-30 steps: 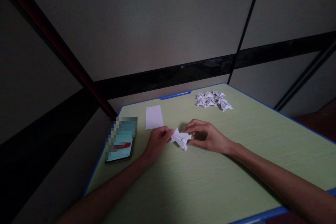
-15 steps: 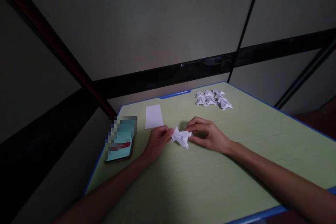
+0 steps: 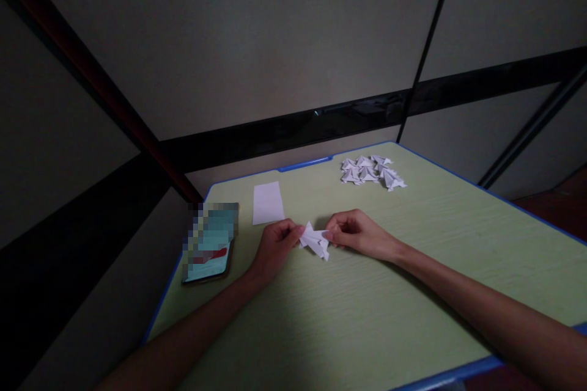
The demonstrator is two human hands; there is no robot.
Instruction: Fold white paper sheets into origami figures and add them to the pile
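Between my hands is a small white origami frog (image 3: 314,241), its folded legs pointing down and to the right. My left hand (image 3: 279,248) pinches its left end between thumb and fingers. At its upper right corner, the thumb and curled fingers of my right hand (image 3: 360,233) are closed on a leg flap. Part of that flap is hidden behind the thumb. Several similar folded paper frogs (image 3: 367,175) sit grouped near the far right of the table. Beyond my left hand lies a flat white sheet of paper (image 3: 268,203).
A phone (image 3: 208,259), partly pixelated, lies at the left side of the light green table (image 3: 367,311). The table has a blue edge, with a blue strip (image 3: 306,164) at the back. Grey panels with a black band (image 3: 284,134) rise right behind it.
My right hand's fingers, apart before, have come together and closed on the frog's right leg. My left hand keeps its pinch, and the frog has hardly moved.
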